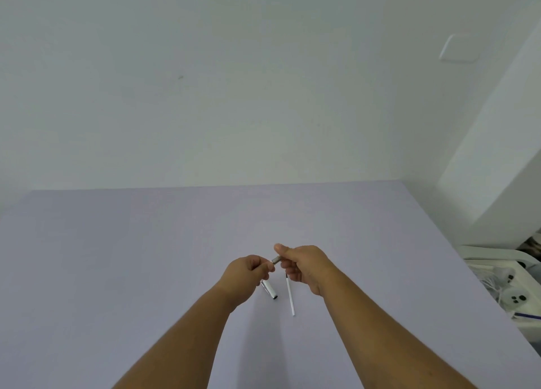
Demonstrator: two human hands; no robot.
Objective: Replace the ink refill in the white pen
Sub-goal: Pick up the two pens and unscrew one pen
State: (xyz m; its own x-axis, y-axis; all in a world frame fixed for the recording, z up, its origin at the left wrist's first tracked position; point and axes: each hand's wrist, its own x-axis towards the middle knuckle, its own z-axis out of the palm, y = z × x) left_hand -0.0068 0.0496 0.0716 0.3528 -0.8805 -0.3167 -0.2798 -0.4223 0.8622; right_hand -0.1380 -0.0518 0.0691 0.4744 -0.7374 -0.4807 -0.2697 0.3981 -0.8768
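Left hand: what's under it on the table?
Under the left hand, a white pen cap with silver clip lies on the lavender table. Its upper end is hidden by the hand.

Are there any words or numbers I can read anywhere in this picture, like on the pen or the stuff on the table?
None can be read.
Pen part pinched between the left hand and right hand: no writing shows.
Pen cap on the table: no writing shows.
Refill on the table: plain white.
Wall plate: blank.
White things at the right edge: too small and blurred to tell.
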